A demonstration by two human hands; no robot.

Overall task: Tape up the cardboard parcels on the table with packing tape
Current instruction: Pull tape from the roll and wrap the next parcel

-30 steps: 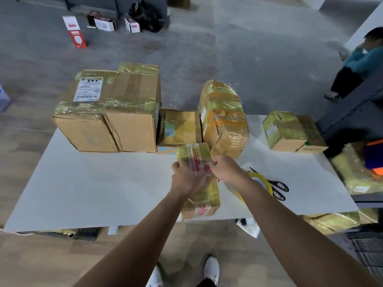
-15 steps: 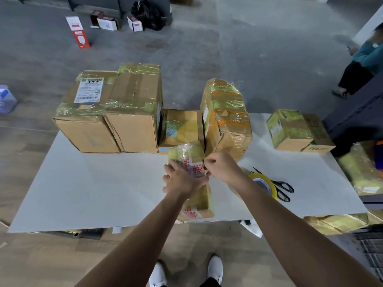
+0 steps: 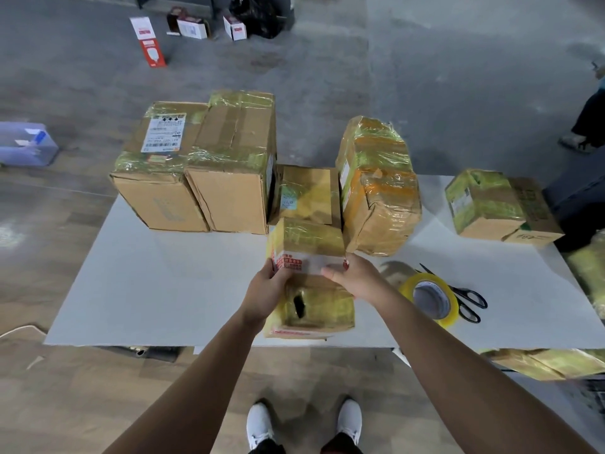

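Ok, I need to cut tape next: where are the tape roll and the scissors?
tape roll (image 3: pixel 425 280), head view, upper yellow rim.
scissors (image 3: pixel 458 293), head view, black handle by the roll.

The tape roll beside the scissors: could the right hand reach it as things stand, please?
Probably yes. The tape roll lies on the table just right of the right hand, nothing between them. That hand would first have to let go of the small parcel; the scissors sit beyond the roll.
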